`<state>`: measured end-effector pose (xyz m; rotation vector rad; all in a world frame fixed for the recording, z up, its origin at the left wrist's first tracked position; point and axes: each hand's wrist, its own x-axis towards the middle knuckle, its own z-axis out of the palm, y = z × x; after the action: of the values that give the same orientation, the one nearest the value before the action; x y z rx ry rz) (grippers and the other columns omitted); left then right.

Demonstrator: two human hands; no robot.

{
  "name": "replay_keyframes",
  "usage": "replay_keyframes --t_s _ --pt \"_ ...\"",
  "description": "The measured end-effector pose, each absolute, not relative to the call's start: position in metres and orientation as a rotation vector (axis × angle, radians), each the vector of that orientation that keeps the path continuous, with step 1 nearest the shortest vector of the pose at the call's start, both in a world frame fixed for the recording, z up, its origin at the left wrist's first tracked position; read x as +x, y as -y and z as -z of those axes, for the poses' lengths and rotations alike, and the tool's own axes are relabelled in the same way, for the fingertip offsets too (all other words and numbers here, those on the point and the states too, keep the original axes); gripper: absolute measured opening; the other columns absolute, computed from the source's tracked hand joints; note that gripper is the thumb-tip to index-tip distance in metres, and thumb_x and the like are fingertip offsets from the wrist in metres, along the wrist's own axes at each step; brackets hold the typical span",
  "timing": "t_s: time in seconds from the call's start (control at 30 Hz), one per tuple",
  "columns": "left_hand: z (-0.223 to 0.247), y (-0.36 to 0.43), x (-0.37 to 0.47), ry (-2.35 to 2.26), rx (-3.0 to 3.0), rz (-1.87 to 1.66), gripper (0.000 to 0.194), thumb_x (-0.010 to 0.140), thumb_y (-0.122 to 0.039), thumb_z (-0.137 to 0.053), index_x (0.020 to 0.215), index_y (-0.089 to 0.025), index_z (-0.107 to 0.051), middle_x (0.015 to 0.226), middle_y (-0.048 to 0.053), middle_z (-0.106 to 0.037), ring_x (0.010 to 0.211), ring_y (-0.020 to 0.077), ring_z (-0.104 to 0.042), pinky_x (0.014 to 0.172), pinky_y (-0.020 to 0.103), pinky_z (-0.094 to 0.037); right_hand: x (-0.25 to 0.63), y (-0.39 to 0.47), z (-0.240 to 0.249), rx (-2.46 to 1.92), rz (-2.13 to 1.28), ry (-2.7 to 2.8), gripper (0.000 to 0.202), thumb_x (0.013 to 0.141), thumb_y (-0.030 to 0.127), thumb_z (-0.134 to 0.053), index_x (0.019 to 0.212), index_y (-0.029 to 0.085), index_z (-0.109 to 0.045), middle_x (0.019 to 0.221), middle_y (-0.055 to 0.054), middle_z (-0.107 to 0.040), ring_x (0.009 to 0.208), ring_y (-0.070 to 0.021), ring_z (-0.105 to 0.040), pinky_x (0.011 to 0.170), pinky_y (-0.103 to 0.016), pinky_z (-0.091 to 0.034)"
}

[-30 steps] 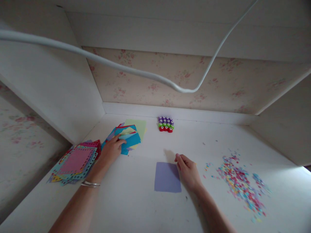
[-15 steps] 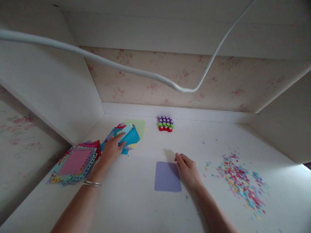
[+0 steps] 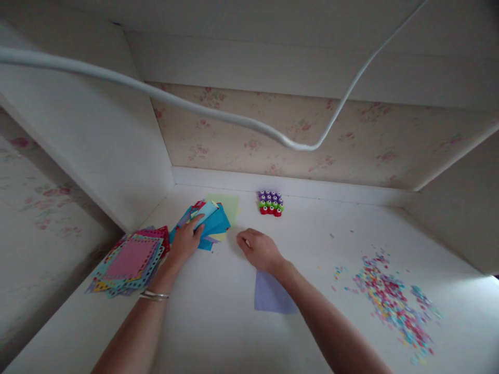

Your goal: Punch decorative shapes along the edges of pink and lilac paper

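Observation:
My left hand (image 3: pixel 187 241) lies on a loose pile of coloured paper (image 3: pixel 218 223), its thumb and fingers closed round blue and light blue sheets. To the right of that pile, my right hand (image 3: pixel 259 249) hovers over the table with its fingers curled in; nothing shows in them. Beneath my right wrist lies a square of purple paper (image 3: pixel 271 298), partly covered by the forearm. A pale green sheet (image 3: pixel 230 205) sticks out behind the pile.
Left of my left hand sits a stack of coloured paper squares with punched edges (image 3: pixel 132 259). Small craft punches (image 3: pixel 272 203) stand in rows near the back wall. Scattered confetti (image 3: pixel 390 291) covers the right side. A white cable (image 3: pixel 241 122) hangs across the view.
My right hand has moved left, from the purple square's right edge to beside the paper pile. My left hand stays on the pile. The view has shifted slightly.

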<state>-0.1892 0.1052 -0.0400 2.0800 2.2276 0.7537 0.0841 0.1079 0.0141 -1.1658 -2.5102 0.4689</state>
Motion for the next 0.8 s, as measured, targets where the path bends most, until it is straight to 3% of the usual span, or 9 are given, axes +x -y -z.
replay_keyframes --t_s 0.13,0.27,0.33,0.47,0.57,0.7,0.8 --pt "0.035 -0.101 -0.186 -2.213 2.118 -0.747 0.041 0.102 -0.038 -0.042 0.135 -0.021 -0.058 0.101 0.009 -0.074 0.094 0.0239 -0.071 0.089 0.038 -0.054 0.032 -0.158 -0.01 -0.999 -0.437 2.678 0.029 0.094 0.018 -0.049 0.109 0.025 -0.072 0.11 -0.006 -0.07 0.103 -0.0217 -0.064 0.083 -0.03 -0.047" --pt "0.03 -0.096 -0.183 -2.18 2.202 -0.704 0.05 0.095 -0.049 -0.054 0.138 -0.023 -0.056 0.105 0.01 -0.074 0.1 0.0287 -0.069 0.091 0.041 -0.053 0.011 -0.194 -0.002 -0.85 -0.411 2.731 0.036 0.096 0.018 -0.048 0.126 0.026 -0.067 0.121 -0.007 -0.068 0.111 -0.0222 -0.062 0.093 -0.032 -0.046" --pt "0.029 -0.095 -0.184 -2.177 2.219 -0.689 0.053 0.097 -0.042 -0.054 0.145 -0.022 -0.048 0.105 0.01 -0.074 0.097 0.0275 -0.07 0.089 0.039 -0.054 0.012 -0.209 0.002 -0.779 -0.407 2.743 0.037 0.095 0.023 -0.056 0.131 0.024 -0.064 0.128 -0.009 -0.066 0.117 -0.0241 -0.06 0.101 -0.036 -0.043" --pt "0.028 -0.096 -0.185 -2.211 2.279 -0.678 0.059 0.098 -0.014 -0.044 0.155 -0.021 -0.029 0.112 0.011 -0.073 0.093 0.0241 -0.071 0.09 0.037 -0.053 0.022 -0.234 0.011 -0.644 -0.443 2.787 0.052 0.079 0.034 -0.079 0.128 0.026 -0.067 0.134 -0.008 -0.065 0.123 -0.028 -0.058 0.108 -0.039 -0.039" --pt "0.029 -0.096 -0.184 -2.166 2.385 -0.62 0.063 0.093 -0.006 -0.049 0.151 -0.029 -0.039 0.133 0.009 -0.064 0.11 0.0256 -0.065 0.1 0.04 -0.048 0.025 -0.247 0.017 -0.621 -0.472 2.78 0.047 0.078 0.04 -0.079 0.123 0.028 -0.07 0.125 -0.005 -0.071 0.116 -0.0283 -0.064 0.103 -0.039 -0.044" --pt "0.031 -0.094 -0.179 -2.175 2.348 -0.581 0.039 0.095 -0.024 -0.055 0.133 -0.032 -0.061 0.12 0.006 -0.071 0.108 0.025 -0.065 0.101 0.04 -0.048 0.018 -0.251 0.019 -0.648 -0.496 2.704 0.039 0.081 0.041 -0.077 0.117 0.026 -0.073 0.115 -0.005 -0.074 0.108 -0.0259 -0.067 0.098 -0.036 -0.048" --pt "0.032 -0.094 -0.177 -2.247 2.278 -0.597 0.043 0.093 -0.041 -0.06 0.135 -0.028 -0.06 0.111 0.01 -0.073 0.106 0.0282 -0.066 0.096 0.04 -0.051 0.01 -0.247 0.017 -0.754 -0.484 2.569 0.052 0.083 0.046 -0.074 0.129 0.023 -0.065 0.129 -0.011 -0.066 0.114 -0.0258 -0.063 0.098 -0.037 -0.048"
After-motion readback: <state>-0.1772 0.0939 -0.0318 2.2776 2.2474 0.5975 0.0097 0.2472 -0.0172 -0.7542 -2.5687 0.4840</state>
